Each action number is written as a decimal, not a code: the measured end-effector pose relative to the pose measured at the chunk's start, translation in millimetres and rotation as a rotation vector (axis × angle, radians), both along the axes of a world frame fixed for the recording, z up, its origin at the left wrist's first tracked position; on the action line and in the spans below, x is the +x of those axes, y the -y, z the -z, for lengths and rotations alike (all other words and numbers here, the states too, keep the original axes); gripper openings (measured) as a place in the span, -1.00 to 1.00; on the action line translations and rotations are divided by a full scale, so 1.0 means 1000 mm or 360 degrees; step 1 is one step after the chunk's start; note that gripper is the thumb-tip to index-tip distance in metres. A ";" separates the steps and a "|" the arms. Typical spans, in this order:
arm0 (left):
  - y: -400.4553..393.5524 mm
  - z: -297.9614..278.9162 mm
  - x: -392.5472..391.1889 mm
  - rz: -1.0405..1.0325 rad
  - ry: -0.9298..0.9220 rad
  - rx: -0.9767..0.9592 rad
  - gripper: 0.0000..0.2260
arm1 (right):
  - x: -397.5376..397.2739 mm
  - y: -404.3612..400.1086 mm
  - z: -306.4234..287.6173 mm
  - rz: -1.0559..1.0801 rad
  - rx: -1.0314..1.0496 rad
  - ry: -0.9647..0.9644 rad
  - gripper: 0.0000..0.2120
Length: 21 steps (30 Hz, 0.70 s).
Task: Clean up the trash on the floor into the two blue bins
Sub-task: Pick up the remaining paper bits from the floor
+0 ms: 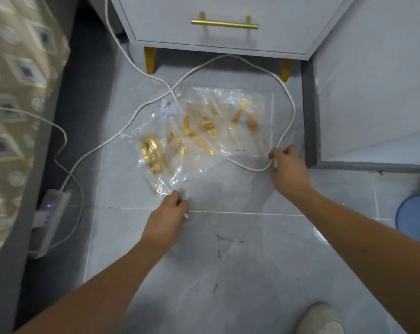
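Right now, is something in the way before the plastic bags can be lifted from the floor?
Yes. A white cable loops over the clear plastic bags; the right hand holds it at their right edge.

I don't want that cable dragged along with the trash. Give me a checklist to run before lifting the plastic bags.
1. Left hand grips the near edge of the clear plastic bags: ok.
2. Right hand on the bags: not ok, it holds the white cable.
3. Cable off the bags: not ok, it crosses them.
4. Bags' contents: gold pieces, loose or sealed cannot tell.
5. Blue bin close by: ok, at right edge.
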<state>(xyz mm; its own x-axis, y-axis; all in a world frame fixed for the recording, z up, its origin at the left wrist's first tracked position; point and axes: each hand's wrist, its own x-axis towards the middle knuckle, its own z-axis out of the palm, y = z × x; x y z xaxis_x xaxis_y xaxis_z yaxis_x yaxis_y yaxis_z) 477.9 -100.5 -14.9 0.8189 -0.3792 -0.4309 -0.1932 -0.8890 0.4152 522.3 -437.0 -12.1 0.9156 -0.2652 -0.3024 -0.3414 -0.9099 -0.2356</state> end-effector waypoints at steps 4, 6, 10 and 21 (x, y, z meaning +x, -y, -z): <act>-0.003 -0.030 -0.008 0.0088 0.0106 -0.0026 -0.86 | -0.028 -0.014 -0.025 0.0024 0.0099 0.0015 -0.67; -0.001 -0.057 -0.012 0.0163 0.0206 -0.0043 -0.87 | -0.046 -0.027 -0.048 0.0086 0.0173 0.0002 -0.66; 0.010 -0.124 -0.010 0.0399 0.0314 -0.0123 -0.85 | -0.091 -0.051 -0.110 0.0242 0.0356 0.0054 -0.62; 0.128 -0.296 -0.060 0.0829 0.0245 -0.0364 -0.90 | -0.256 -0.035 -0.264 0.0882 0.0649 0.0411 -0.51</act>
